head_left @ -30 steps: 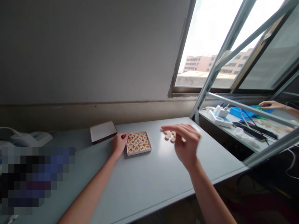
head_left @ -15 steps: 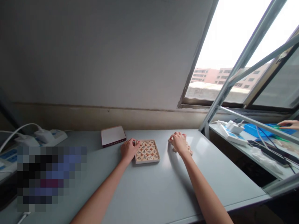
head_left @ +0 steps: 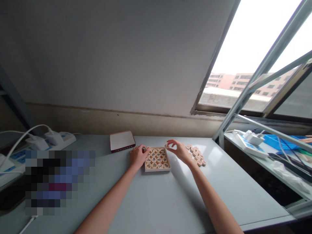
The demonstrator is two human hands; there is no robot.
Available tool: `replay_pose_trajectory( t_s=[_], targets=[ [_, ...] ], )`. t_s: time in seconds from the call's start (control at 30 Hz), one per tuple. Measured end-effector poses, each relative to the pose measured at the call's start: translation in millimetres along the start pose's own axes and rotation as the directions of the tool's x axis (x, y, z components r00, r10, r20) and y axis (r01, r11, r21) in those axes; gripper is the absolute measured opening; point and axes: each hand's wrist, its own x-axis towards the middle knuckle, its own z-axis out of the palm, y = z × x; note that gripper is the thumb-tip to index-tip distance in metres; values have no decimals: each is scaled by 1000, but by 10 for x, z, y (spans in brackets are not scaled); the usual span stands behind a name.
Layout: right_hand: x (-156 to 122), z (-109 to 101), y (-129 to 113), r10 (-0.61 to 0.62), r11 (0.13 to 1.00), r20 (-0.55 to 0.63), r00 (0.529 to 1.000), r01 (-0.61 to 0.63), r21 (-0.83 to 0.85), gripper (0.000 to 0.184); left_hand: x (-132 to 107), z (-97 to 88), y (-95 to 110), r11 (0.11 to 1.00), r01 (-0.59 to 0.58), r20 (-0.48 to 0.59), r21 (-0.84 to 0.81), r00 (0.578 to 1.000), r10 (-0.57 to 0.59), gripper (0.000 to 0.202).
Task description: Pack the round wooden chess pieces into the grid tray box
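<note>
A shallow square box (head_left: 157, 169) holds several round wooden chess pieces with black characters. My left hand (head_left: 137, 156) rests on the box's left edge, fingers curled against it. My right hand (head_left: 178, 150) hovers over the box's far right corner, thumb and forefinger pinched on one round wooden piece (head_left: 167, 146). A loose pile of wooden pieces (head_left: 196, 154) lies on the grey table (head_left: 158, 198) just right of that hand.
A dark red box lid (head_left: 122, 141) lies behind the box at the left. Power strips with plugs and white cables (head_left: 46, 140) sit far left. A metal frame post (head_left: 220, 138) borders the table's right; beyond it a second table carries a charger (head_left: 253, 137) and blue items.
My right hand has come from the loose pile at the right over to the box, now pinching a piece. The view has tilted up and shifted. My left hand stays on the box edge.
</note>
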Motion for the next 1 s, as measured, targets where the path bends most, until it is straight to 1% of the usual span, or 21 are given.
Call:
replay_pose_trajectory(
  t_s=[0.03, 0.1, 0.2, 0.27, 0.37, 0.47, 0.6, 0.73, 0.8, 0.87, 0.93, 1.0],
  targets=[
    [24, 73, -55, -51, 997, 22, 998, 50, 60, 21, 1, 0, -2, 1000, -1, 1, 1, 1000, 1, 28],
    [75, 226, -159, -119, 988, 50, 992, 113, 104, 18, 6, 5, -11, 1000, -8, 2, 1, 1000, 8, 27],
    [134, 409, -287, -149, 986, 55, 987, 145, 79, 13, 15, 19, -33, 1000, -26, 3, 5, 1000, 26, 29],
    [156, 476, -344, -151, 986, 50, 987, 147, 74, 13, 21, 28, -46, 999, -34, 6, 14, 999, 34, 29],
    [164, 510, -368, -158, 984, 39, 987, 155, 84, 13, 25, 37, -55, 999, -38, 8, 21, 999, 37, 29],
    [153, 511, -332, -137, 989, 42, 990, 134, 69, 17, 23, 41, -52, 999, -35, 0, 17, 999, 35, 28],
    [120, 527, -287, -127, 991, 52, 990, 126, 37, 16, 24, 46, -52, 1000, -28, -5, -2, 1000, 28, 27],
    [98, 557, -326, -130, 991, 44, 991, 129, 30, 16, 34, 46, -60, 1000, -8, 12, -18, 1000, 8, 27],
    [99, 531, -354, -120, 993, 53, 991, 119, 22, 18, 38, 41, -60, 1000, 3, 26, -22, 1000, -3, 28],
    [100, 437, -348, -105, 994, 73, 992, 107, -26, 21, 40, 35, -58, 1000, 14, 33, -20, 999, -13, 28],
    [89, 265, -274, -75, 988, 70, 995, 84, -133, 24, 42, 32, -55, 1000, 23, 34, -16, 999, -22, 27],
    [51, 47, -118, 8, 961, 24, 1000, -1, -277, 25, 43, 31, -52, 999, 27, 34, -20, 999, -26, 27]
  ],
)
